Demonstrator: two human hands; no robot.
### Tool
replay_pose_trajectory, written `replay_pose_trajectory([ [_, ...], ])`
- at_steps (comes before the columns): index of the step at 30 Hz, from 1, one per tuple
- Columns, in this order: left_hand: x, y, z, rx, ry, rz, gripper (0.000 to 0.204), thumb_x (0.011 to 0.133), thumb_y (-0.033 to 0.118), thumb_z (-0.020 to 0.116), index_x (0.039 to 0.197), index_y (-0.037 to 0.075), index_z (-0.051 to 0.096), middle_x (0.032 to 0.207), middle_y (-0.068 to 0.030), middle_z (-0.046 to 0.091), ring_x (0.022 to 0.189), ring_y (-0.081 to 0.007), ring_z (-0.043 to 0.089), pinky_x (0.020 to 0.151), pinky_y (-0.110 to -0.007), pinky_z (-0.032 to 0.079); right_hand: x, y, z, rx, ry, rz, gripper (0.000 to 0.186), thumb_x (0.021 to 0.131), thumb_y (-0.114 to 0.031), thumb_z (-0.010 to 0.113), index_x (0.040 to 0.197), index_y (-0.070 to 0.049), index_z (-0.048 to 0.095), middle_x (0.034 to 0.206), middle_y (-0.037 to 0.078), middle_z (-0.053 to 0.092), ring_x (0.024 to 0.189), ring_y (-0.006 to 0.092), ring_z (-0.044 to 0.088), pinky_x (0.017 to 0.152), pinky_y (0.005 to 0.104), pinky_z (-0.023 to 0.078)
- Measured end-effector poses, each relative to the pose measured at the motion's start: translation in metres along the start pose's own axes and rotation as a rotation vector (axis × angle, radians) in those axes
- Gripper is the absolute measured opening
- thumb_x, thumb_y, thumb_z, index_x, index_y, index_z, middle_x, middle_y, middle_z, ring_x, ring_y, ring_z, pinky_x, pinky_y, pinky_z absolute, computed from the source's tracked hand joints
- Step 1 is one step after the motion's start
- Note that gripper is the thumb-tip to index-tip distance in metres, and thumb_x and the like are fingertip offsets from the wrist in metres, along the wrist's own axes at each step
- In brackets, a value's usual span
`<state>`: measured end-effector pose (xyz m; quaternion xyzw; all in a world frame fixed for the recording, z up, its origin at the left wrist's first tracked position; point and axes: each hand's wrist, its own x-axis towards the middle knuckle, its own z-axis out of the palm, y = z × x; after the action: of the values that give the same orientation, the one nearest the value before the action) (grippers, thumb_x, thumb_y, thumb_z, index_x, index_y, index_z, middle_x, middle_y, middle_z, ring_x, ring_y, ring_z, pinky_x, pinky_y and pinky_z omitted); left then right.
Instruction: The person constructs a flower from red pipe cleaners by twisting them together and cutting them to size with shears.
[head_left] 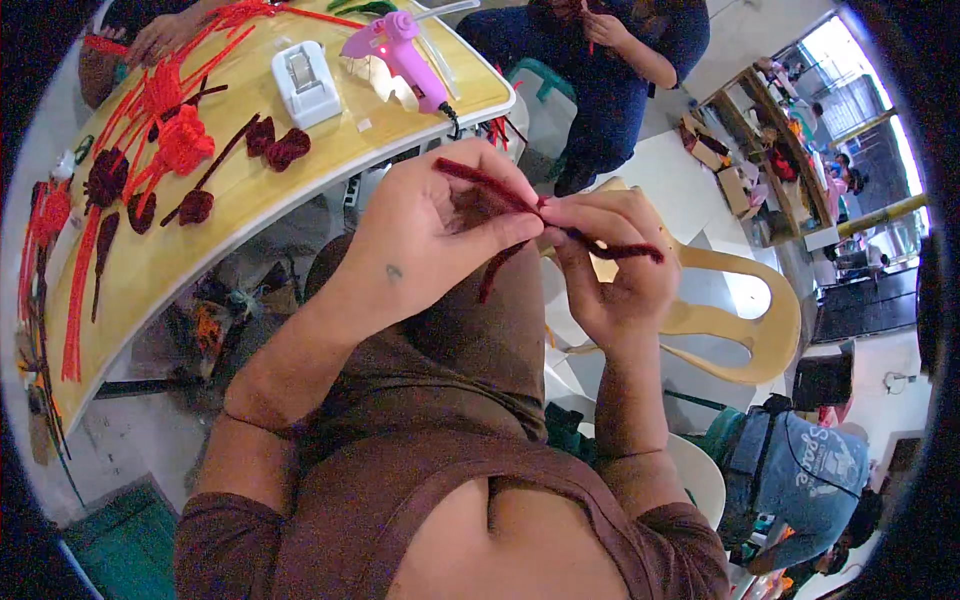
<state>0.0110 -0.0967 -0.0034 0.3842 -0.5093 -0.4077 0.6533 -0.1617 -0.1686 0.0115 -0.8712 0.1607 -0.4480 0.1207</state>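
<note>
Dark red pipe cleaners (630,252) are pinched between both hands, in front of my chest and above my lap. My left hand (440,225) grips them between thumb and index finger, with one fuzzy end sticking up past the knuckles and another hanging below. My right hand (615,255) meets it fingertip to fingertip, closed on the same stems near where they cross. One end runs out across the right fingers. Exactly how the stems are joined is hidden by the fingertips.
On the wooden table (390,135) at left lie bright red pipe cleaners (160,95), dark red fuzzy flowers (285,148), a white tape dispenser (305,85) and a pink glue gun (405,60). A cream plastic chair (740,315) stands at right. People sit across the table and behind.
</note>
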Motion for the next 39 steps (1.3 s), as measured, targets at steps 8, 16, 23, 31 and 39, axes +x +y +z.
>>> replay_pose_trajectory([
  [8,0.001,0.004,0.002,0.424,0.015,0.187,0.019,0.08,0.002,0.072,0.095,-0.001,0.06,0.09,-0.0064,0.063,0.083,-0.0121,0.062,0.076,-0.025,0.05,-0.002,-0.004,0.002,0.617,-0.117,0.76,0.014,0.086,-0.01,0.067,0.093,0.002,0.063,0.084,0.004,0.066,0.077,0.0093,0.061,0.071,0.0246,0.049],
  [16,-0.005,-0.021,-0.001,-0.047,0.064,-0.142,0.017,0.089,0.015,0.065,0.094,0.001,0.059,0.085,-0.0065,0.065,0.075,-0.0114,0.063,0.068,-0.024,0.051,-0.013,0.003,0.04,0.771,0.074,0.691,0.016,0.086,-0.01,0.068,0.098,-0.002,0.061,0.086,0.002,0.062,0.079,0.0091,0.058,0.07,0.0226,0.047],
  [23,-0.015,-0.034,-0.003,-0.319,0.033,-0.391,0.031,0.095,0.032,0.056,0.107,0.004,0.059,0.085,-0.0023,0.06,0.073,-0.0112,0.059,0.068,-0.03,0.054,-0.005,-0.01,0.037,0.913,0.027,0.804,0.017,0.088,-0.013,0.067,0.099,-0.002,0.061,0.083,0.002,0.062,0.067,0.0081,0.058,0.061,0.0211,0.047],
  [31,-0.023,-0.028,0.001,-0.181,-0.022,-0.424,0.032,0.096,0.03,0.055,0.107,0.001,0.059,0.086,-0.0034,0.061,0.076,-0.0122,0.061,0.072,-0.029,0.054,-0.011,-0.006,0.034,0.747,0.03,0.737,0.017,0.088,-0.016,0.067,0.098,-0.002,0.062,0.08,0.002,0.063,0.065,0.0076,0.059,0.058,0.021,0.047],
  [39,-0.039,-0.017,0.012,0.034,0.043,-0.262,0.016,0.088,0.004,0.062,0.102,-0.005,0.063,0.086,-0.0039,0.063,0.082,-0.0113,0.061,0.074,-0.024,0.049,-0.013,-0.011,0.038,0.632,0.072,0.679,0.013,0.089,-0.013,0.065,0.096,-0.003,0.06,0.084,0.001,0.059,0.078,0.0078,0.054,0.071,0.0227,0.044],
])
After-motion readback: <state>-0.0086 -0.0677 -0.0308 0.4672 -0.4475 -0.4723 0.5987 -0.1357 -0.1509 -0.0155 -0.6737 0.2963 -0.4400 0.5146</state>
